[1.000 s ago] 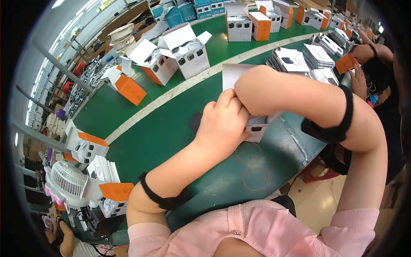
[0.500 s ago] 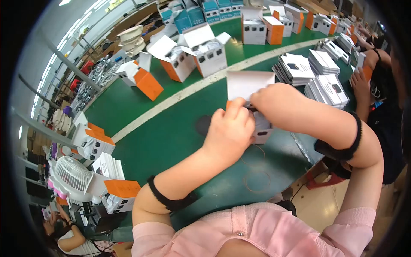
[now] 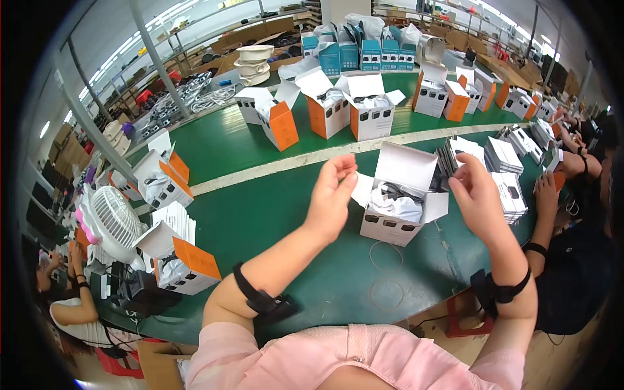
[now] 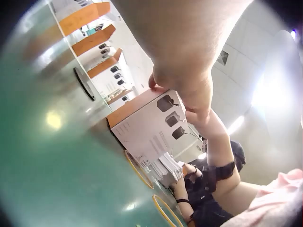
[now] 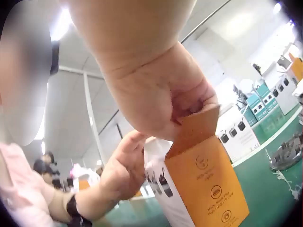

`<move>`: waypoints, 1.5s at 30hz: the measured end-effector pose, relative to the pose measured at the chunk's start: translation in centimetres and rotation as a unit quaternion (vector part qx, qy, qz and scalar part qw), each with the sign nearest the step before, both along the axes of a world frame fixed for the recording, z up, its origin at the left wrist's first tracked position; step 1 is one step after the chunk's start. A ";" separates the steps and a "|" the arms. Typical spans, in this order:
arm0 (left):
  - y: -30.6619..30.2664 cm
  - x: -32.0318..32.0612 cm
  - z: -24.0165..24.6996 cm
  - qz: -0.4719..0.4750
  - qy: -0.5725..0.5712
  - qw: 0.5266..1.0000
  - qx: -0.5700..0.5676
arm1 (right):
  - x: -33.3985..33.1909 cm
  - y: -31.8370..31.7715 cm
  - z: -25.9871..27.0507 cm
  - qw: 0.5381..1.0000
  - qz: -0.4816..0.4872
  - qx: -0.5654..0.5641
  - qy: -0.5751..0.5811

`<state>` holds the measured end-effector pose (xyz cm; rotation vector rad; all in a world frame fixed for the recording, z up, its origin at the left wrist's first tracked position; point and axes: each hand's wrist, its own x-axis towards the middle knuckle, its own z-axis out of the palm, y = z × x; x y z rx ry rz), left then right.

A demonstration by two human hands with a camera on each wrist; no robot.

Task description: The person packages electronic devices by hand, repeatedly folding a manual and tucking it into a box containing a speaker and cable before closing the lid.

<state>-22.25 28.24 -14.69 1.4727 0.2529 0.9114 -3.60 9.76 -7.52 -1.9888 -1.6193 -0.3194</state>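
**While Hands Flank It, an Open Carton Waits**

Where two rubber bands (image 3: 386,255) lie on the counter (image 3: 273,214), the open carton (image 3: 390,224) stands behind them. The left hand (image 3: 331,198) hangs beside its left flap, the right hand (image 3: 478,198) at its right; whether either grip pinches card cannot be told. Thin card, probably light and crushable: hold its side walls, not the lid. More cartons (image 3: 370,114) stand behind it.

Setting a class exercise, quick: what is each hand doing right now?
Left hand: pinches the left flap of the open product box.
Right hand: pinches the box's orange flap.
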 end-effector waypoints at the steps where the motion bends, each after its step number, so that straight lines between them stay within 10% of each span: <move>1: -0.6 -0.3 1.1 -0.018 0.027 0.987 -0.157 | 1.2 -0.6 -2.3 0.970 0.010 0.032 0.241; 5: 0.6 0.2 0.2 -0.151 -0.082 0.921 -0.350 | 0.4 -0.3 -5.2 0.702 0.099 0.095 0.699; 9: 0.5 0.6 -1.0 -0.222 -0.078 0.920 -0.315 | -1.1 3.5 -6.8 0.794 0.124 0.066 0.591; 14: 1.8 0.7 -0.3 -0.183 0.092 0.972 -0.112 | -1.9 4.5 -7.4 0.790 0.143 0.074 0.592; 17: 1.6 0.8 1.3 -0.185 0.093 0.975 0.076 | -2.8 4.2 -5.6 0.932 0.208 0.093 0.282; 21: 3.3 0.8 0.0 -0.215 0.074 0.924 0.307 | -4.3 2.7 -3.6 0.929 0.338 0.038 0.143; 29: 4.5 -2.4 0.6 -0.333 0.076 0.931 0.128 | -6.2 2.2 -5.0 0.944 0.203 -0.047 0.256; 34: 4.2 -3.1 0.2 -0.263 0.115 0.924 0.251 | -6.5 2.4 -4.4 0.972 0.204 -0.053 0.106; 40: 4.3 -4.2 0.3 -0.111 0.121 0.853 0.496 | -7.4 2.3 -3.8 0.978 0.168 -0.104 -0.061; 42: 4.6 -4.7 1.2 -0.036 0.135 0.739 0.659 | -7.7 2.3 -3.5 0.974 0.159 -0.117 -0.112; 45: 4.3 -5.5 2.3 -0.014 0.155 0.693 0.704 | -8.5 2.5 -3.1 0.971 0.142 -0.130 -0.143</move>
